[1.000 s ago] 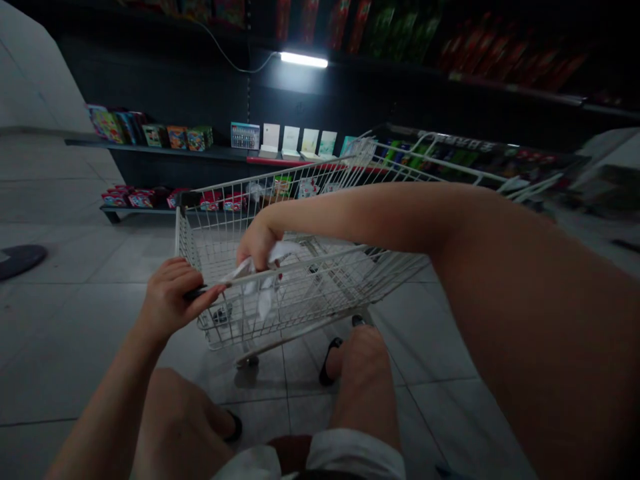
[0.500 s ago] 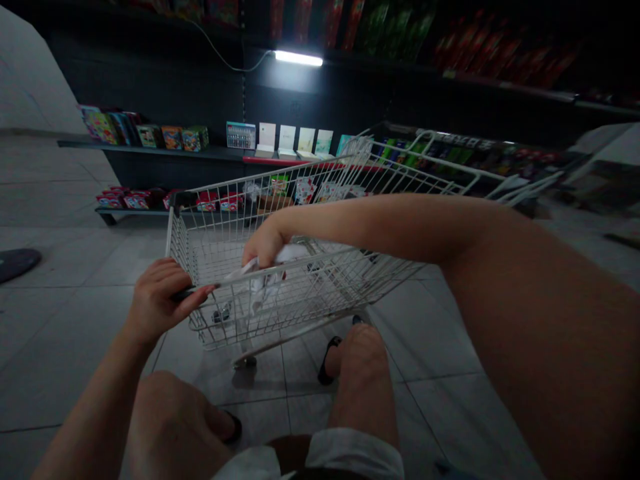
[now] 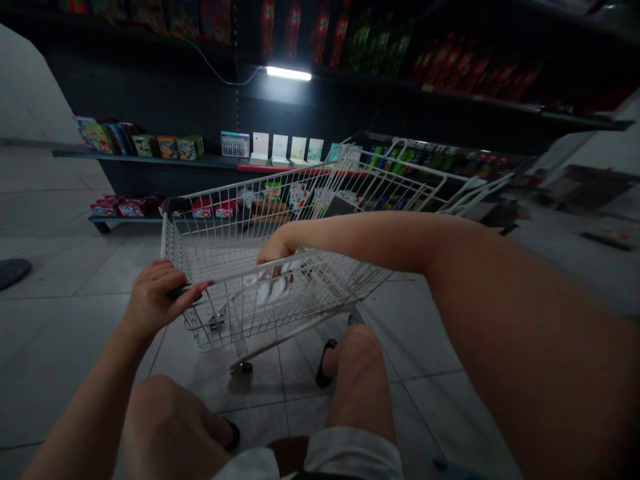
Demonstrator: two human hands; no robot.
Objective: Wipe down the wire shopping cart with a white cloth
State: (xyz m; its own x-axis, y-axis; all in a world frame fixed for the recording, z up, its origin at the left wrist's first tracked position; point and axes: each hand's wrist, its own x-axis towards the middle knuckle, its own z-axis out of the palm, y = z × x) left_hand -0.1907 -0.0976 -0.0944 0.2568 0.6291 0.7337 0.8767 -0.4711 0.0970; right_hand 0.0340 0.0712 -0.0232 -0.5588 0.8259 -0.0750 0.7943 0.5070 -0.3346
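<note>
A wire shopping cart (image 3: 290, 339) stands right in front of my knees. My left hand (image 3: 157, 293) is closed around the black-capped near corner of its top rim. Over the near side reaches my right arm, and my right hand (image 3: 274, 248) is down inside the basket with its fingers on a white cloth (image 3: 273, 288). The cloth lies bunched against the inner face of the near wire wall, seen through the wires. Part of my right fingers is hidden behind the rim.
Behind the cart, dark shelving (image 3: 165, 157) holds boxes, books and red packs. Bottles (image 3: 320, 33) stand on the upper shelf under a lit tube lamp (image 3: 289, 73). A brown carton (image 3: 270, 212) sits low beyond the basket. A dark shoe (image 3: 14, 272) rests on the tiled floor at left.
My right hand has gone lower into the basket, taking the cloth off the top rim and down the inside of the near wall. My left hand keeps its hold on the corner.
</note>
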